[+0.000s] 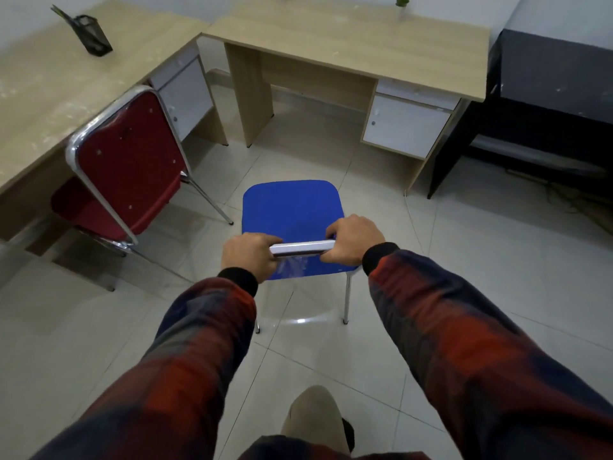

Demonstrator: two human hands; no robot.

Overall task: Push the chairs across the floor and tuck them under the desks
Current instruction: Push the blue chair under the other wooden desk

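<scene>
Left hand (248,257): fingers curled over the left end of the chrome top rail (302,248) of the blue chair (292,214), gripping it. Right hand (355,240): fingers likewise wrapped round the right end of the same rail, knuckles uppermost. Both arms in red-and-dark plaid sleeves (464,327) with black cuffs. Blue chair: bright blue padded seat with rounded corners, chrome frame, two thin metal rear legs visible below the seat; clear plastic film showed under the rail. It stood on the pale tiled floor (497,244), out in the open, facing the knee space of the middle wooden desk (348,38) and apart from that desk's front edge. Red chair (126,161): dark red padding, chrome frame, seat partly under the front edge of the left wooden desk (49,71). Black mesh pen holder (94,34): towards the back of the left desk. Small green plant (402,1): at the middle desk's back edge. Black desk (557,71): just beside the middle desk's right edge.
</scene>
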